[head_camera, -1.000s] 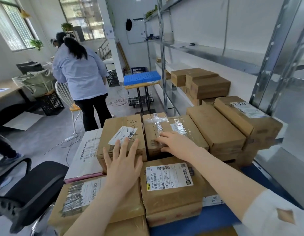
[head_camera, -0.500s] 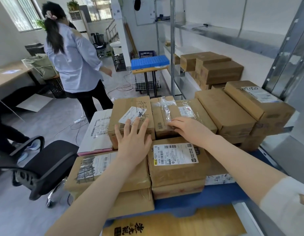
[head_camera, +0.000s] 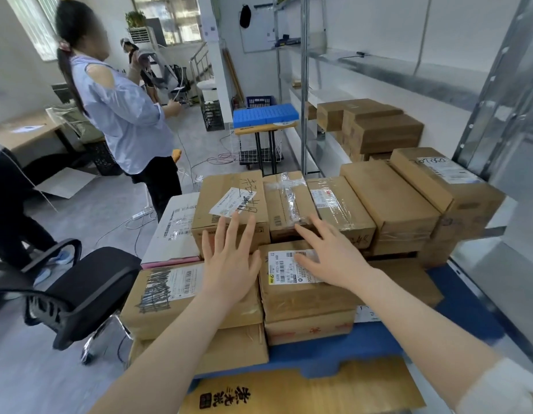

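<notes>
While both arms reach forward over the parcel pile, the left hand [head_camera: 229,264] lies flat with fingers straight and spread. Its palm is over the far right corner of the scribbled-label box [head_camera: 175,297] and its fingertips are on the near edge of the handwritten box [head_camera: 229,186]. The right hand [head_camera: 331,258] is also spread and grips nothing, with its palm over the white label of the labelled box [head_camera: 301,297] and its fingertips reaching the near edge of the taped box [head_camera: 286,201]. Whether the palms press down or only rest, I cannot tell. All four boxes sit on the blue platform [head_camera: 334,348]. The scribbled-label and labelled boxes top short stacks at its near edge, and the handwritten and taped boxes stand side by side just behind them, toward the middle. A white parcel [head_camera: 175,228] lies at the left edge, and more brown boxes [head_camera: 390,204] fill the right side. A printed cardboard sheet [head_camera: 319,386] lies against the near edge. A black office chair [head_camera: 88,288] stands left of the platform, with a person in a light blue shirt [head_camera: 124,124] beyond it. A metal shelf rack [head_camera: 498,100] rises on the right.
</notes>
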Available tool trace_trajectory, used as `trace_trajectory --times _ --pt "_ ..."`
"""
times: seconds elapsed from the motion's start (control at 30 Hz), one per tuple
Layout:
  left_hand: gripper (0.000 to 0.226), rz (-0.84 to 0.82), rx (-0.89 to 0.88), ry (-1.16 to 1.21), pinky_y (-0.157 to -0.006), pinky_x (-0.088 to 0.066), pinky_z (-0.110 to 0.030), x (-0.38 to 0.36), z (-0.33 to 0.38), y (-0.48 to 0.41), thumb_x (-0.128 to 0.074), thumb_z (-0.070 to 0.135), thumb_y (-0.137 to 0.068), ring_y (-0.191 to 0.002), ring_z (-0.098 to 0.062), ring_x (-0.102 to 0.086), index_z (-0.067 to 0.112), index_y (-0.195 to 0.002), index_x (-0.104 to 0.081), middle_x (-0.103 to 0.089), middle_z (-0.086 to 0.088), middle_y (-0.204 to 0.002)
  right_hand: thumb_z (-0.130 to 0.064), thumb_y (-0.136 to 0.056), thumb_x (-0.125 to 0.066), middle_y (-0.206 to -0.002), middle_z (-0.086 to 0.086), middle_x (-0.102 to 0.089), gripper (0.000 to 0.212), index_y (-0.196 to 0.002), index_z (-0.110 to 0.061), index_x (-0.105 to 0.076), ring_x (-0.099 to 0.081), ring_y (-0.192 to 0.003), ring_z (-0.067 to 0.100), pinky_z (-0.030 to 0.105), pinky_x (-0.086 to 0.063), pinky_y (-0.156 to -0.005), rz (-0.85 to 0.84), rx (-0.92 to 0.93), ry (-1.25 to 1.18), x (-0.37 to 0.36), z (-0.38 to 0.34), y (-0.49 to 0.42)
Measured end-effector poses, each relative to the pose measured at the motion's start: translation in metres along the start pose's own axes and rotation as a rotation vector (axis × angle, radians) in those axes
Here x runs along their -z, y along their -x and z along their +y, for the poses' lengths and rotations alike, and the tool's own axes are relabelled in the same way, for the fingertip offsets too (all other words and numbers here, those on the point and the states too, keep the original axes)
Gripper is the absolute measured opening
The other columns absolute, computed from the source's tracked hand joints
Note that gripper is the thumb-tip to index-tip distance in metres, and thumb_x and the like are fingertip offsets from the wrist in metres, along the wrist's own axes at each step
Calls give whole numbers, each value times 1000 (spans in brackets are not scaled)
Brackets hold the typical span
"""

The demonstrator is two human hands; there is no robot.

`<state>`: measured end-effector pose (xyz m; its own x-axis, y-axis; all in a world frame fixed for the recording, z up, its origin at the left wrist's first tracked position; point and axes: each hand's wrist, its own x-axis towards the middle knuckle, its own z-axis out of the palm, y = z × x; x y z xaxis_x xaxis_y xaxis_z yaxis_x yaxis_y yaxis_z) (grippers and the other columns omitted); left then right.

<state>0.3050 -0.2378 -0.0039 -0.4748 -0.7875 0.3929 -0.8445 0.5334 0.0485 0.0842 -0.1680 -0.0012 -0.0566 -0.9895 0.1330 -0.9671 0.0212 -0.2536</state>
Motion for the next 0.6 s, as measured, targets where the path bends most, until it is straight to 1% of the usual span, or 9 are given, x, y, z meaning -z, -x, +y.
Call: trace_trajectory --times 0.13,0.23,0.33,0.4,0.47,0.5,0.57,0.6 --pt "65 11 -2 -1 -115 -7 -59 3 2 0 -36 44 -93 -147 -31 -4 29 -152 -12 -12 -8 -160 -61 -92 -34 -160 -4 0 65 -149 -37 -14 -5 -145 21 42 -17 -117 39 5 -37 2 1 8" --pt "61 30 -31 4 -115 -7 -58 5 6 6 -30 46 -94 -147 -30 -6 28 -151 -18 -14 -8 -159 -63 -91 -30 -160 -5 -1 64 -149 -39 -15 -5 -145 20 40 -13 -117 62 -24 -47 -1 4 17" --pt "59 -1 -69 -7 -115 -6 -58 1 13 16 -32 47 -96 -147 -29 -8 28 -151 -21 -15 -7 -159 -63 -92 -26 -160 -1 -6 62 -148 -38 -19 -5 -145 20 38 -5 -117 1 -50 -15 -5 2 24" --pt "58 -23 -68 -26 -115 -6 -58 0 16 19 -33 47 -97 -147 -30 -10 29 -151 -21 -13 -8 -160 -61 -93 -26 -160 0 -7 60 -148 -38 -19 -4 -145 19 37 -4 -116 11 -52 -17 -4 -1 28" --pt "58 -50 -56 -39 -116 -2 -57 1 17 21 -29 48 -97 -147 -29 -5 31 -151 -17 -8 -6 -161 -60 -94 -29 -160 -3 -4 59 -148 -39 -18 -3 -145 18 38 -6 -116 2 -50 -60 14 -6 31" --pt "58 -63 -51 -46 -116 0 -56 2 17 21 -26 49 -97 -148 -28 -3 32 -151 -15 -6 -5 -161 -59 -94 -30 -160 -5 -4 58 -148 -41 -18 -4 -145 17 38 -9 -116 30 -46 -111 25 -11 33" --pt "57 -67 -51 -52 -116 3 -54 7 17 23 -25 50 -97 -148 -27 -1 33 -151 -15 -6 -4 -161 -60 -92 -33 -158 -11 -8 57 -145 -44 -21 -8 -144 12 38 -20 -115 152 -29 -226 49 -18 38" --pt "57 -57 -58 -50 -116 4 -53 8 17 25 -24 50 -97 -148 -26 -2 33 -151 -16 -7 -4 -161 -62 -91 -34 -157 -14 -12 56 -144 -46 -23 -13 -142 6 36 -27 -112 252 -10 -290 65 -22 44"
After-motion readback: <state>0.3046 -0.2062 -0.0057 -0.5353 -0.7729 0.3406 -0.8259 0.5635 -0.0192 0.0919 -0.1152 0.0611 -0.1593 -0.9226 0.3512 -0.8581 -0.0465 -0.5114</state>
